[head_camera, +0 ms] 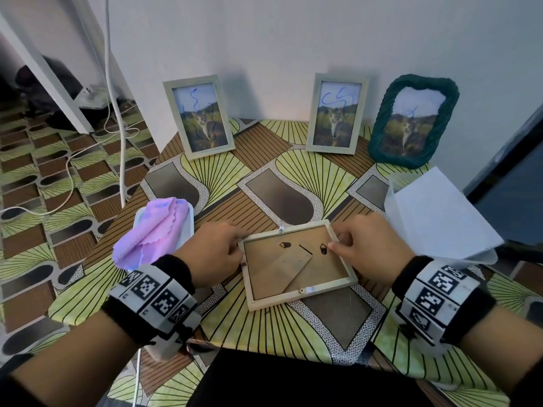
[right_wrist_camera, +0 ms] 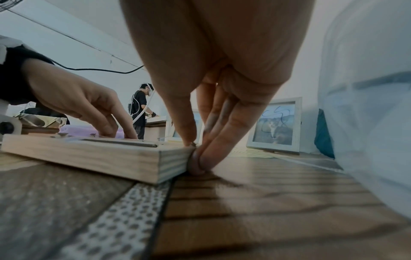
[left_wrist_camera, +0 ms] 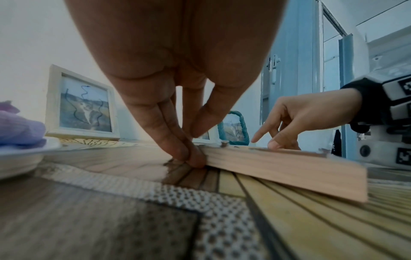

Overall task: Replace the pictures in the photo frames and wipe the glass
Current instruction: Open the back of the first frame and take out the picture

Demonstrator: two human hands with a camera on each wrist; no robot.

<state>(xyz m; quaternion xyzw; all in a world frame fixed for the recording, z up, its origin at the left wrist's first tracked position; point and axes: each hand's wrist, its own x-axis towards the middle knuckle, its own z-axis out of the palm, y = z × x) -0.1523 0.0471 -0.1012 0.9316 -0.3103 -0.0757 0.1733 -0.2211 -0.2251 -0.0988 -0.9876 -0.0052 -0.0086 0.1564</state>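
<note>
A light wooden photo frame [head_camera: 296, 267] lies face down on the patterned table [head_camera: 282, 160], its brown backing board, stand and turn clips facing up. My left hand [head_camera: 233, 254] pinches the frame's left edge near the far corner, its fingertips [left_wrist_camera: 195, 158] against the side. At the far right corner my right hand [head_camera: 338, 245] pinches the frame [right_wrist_camera: 100, 154], thumb on top and fingers [right_wrist_camera: 206, 158] against its side. Three upright frames with scribbled-over cat pictures stand by the wall: two pale ones [head_camera: 199, 117] [head_camera: 336, 113] and a teal woven one [head_camera: 411, 118].
A purple cloth [head_camera: 152, 233] lies on a white tray [head_camera: 188, 227] left of my left hand. A translucent plastic sleeve with white paper [head_camera: 435, 212] sits at the right. White cables [head_camera: 117, 127] run over the floor at left. Another person [right_wrist_camera: 140, 109] stands far off.
</note>
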